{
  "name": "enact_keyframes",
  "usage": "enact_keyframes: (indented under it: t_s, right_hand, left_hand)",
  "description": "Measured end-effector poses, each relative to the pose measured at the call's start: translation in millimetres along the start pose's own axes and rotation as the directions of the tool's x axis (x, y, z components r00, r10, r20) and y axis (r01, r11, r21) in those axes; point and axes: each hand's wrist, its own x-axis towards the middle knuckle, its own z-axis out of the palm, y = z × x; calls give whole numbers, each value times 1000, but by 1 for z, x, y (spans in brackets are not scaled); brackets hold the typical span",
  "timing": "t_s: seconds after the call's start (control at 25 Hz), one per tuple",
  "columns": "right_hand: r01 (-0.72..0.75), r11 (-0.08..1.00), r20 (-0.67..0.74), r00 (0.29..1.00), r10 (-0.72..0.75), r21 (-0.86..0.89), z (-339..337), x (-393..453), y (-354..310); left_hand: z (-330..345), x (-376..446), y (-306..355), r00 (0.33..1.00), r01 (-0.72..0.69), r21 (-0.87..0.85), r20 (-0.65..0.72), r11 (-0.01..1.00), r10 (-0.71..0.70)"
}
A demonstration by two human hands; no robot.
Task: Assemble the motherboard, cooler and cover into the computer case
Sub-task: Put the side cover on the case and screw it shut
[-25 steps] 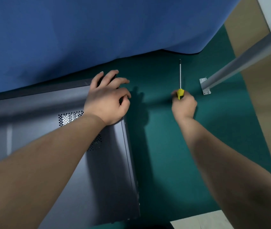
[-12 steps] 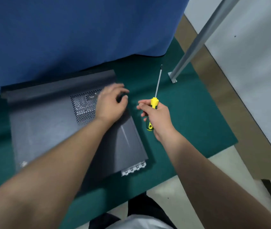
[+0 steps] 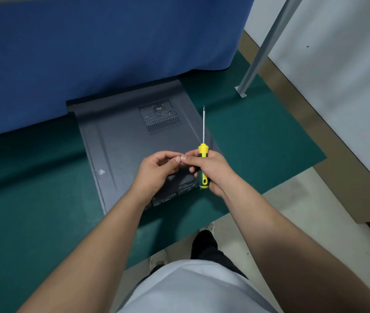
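While the grey computer case (image 3: 120, 143) lies flat on the green mat (image 3: 258, 136), the right hand (image 3: 211, 168) grips a yellow screwdriver (image 3: 202, 163) upright; left hand (image 3: 157, 172) fingertips pinch together beside it, contents too small to tell.

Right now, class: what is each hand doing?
Left hand: fingertips pinched together; whether they hold something cannot be told.
Right hand: gripping the screwdriver.

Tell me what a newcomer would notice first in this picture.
The yellow-handled screwdriver stands out, gripped upright in the right hand at centre frame. The left hand meets it fingertip to fingertip, above the closed grey computer case lying flat on the green mat, with a blue curtain behind.
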Motion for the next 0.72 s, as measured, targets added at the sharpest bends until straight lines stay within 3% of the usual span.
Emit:
enact_keyframes:
  t_s: [0.16,0.36,0.52,0.72]
  right_hand:
    - [-22,1000,49,999,21,7,16,-25,15]
    - [-31,999,72,997,28,44,22,-42,21]
    - [-18,997,59,998,14,71,26,-49,25]
    - [23,999,57,998,-21,-34,32,-54,33]
  left_hand:
    - [-14,-38,-8,991,118,-227,88,967,-100]
    - [-10,-61,-10,984,175,-433,49,884,-171]
    - [-5,-67,-8,974,200,-493,4,847,-228]
    - [-4,-68,-5,949,207,-515,-103,832,-299]
